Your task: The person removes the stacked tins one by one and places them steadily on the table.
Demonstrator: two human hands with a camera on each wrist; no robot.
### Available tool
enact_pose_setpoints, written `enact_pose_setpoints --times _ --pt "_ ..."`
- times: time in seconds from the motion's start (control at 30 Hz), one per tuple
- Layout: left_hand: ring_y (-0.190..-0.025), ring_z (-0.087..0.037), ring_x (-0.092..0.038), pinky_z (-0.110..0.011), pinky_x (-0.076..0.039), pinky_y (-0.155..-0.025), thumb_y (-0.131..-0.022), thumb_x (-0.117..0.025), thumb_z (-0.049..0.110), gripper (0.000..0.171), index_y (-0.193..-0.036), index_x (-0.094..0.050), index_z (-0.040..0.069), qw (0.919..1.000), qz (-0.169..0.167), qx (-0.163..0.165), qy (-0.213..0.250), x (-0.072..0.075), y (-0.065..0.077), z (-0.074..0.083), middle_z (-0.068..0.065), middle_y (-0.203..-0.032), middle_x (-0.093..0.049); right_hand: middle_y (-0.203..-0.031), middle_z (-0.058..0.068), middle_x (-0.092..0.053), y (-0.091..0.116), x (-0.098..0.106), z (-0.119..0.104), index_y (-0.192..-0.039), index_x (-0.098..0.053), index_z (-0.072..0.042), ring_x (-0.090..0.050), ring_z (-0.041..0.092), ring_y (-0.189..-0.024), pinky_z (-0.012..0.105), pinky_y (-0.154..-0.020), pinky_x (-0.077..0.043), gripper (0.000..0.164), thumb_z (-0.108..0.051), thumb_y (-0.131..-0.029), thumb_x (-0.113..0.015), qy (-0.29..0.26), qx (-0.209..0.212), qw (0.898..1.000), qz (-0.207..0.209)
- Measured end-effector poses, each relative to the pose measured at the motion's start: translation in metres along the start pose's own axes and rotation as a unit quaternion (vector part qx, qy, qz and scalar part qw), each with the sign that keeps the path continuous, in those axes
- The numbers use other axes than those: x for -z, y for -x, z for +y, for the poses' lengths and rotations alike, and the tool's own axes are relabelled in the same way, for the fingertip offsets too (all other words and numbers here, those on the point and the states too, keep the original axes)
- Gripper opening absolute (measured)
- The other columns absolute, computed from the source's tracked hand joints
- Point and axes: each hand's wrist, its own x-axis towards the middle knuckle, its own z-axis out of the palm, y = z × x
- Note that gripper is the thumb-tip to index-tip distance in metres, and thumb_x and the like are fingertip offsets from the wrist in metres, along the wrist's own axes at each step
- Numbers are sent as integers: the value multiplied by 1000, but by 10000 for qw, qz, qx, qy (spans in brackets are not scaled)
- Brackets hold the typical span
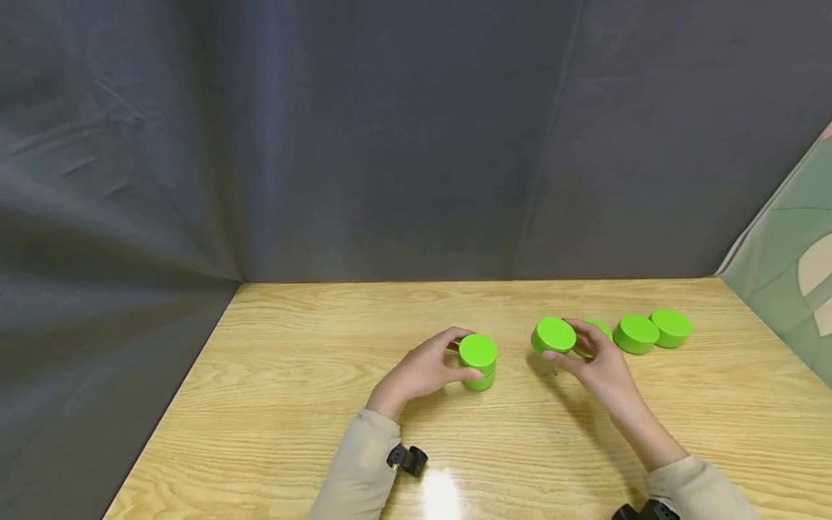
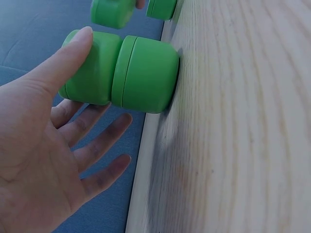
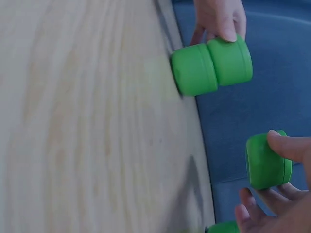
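Two round green lidded jars stand stacked on the wooden table, the upper jar [image 1: 478,350] directly on the lower jar [image 1: 479,384]. My left hand [image 1: 421,368] pinches the upper jar between thumb and fingers; in the left wrist view, the other fingers spread beside the stack without gripping the lower one. To the right, my right hand [image 1: 601,370] holds another green jar [image 3: 266,161] between thumb and fingers. That jar is up off the table, slightly tilted, and apart from the stack.
Behind my right hand a green jar [image 1: 598,327] is partly hidden. Farther right stand two more green jars, a nearer one [image 1: 637,334] and a farther one [image 1: 672,328], close together. A dark curtain [image 1: 403,144] rises along the back edge of the wooden table [image 1: 292,361].
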Motion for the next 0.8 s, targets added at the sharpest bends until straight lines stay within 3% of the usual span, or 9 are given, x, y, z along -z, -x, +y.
enact_pose_setpoints --times 0.07,0.27,0.5,0.8 --pt "-118 -10 -53 -42 -46 -98 -83 -79 43 63 -139 -52 32 10000 0 -2 -12 1 -1 0 15 -124 -58 -138 27 -51 0 0 3 -146 -40 3 -50 40 -124 32 -95 -46 73 -22 -89 -77 75 42 10000 -12" --pt "-118 -11 -53 -44 -45 -99 -84 -78 43 64 -140 -51 31 10000 34 22 -52 2 -2 0 13 -125 -58 -130 26 -57 -4 1 11 -144 -45 2 -53 33 -114 22 -85 -45 70 -20 -87 -79 347 190 9991 131" --pt "-118 -11 -53 -43 -46 -97 -84 -78 44 63 -140 -51 31 10000 34 68 22 2 -3 -1 14 -124 -58 -137 35 -48 -9 1 19 -146 -36 8 -55 44 -116 14 -76 -48 74 -16 -89 -77 252 -82 9993 -259" --pt "-117 -10 -53 -42 -46 -97 -83 -78 45 63 -139 -51 33 9999 65 107 45 2 -4 -3 16 -122 -58 -135 37 -49 -17 -4 25 -145 -34 13 -58 42 -111 18 -73 -51 74 -14 -90 -75 428 0 9981 -445"
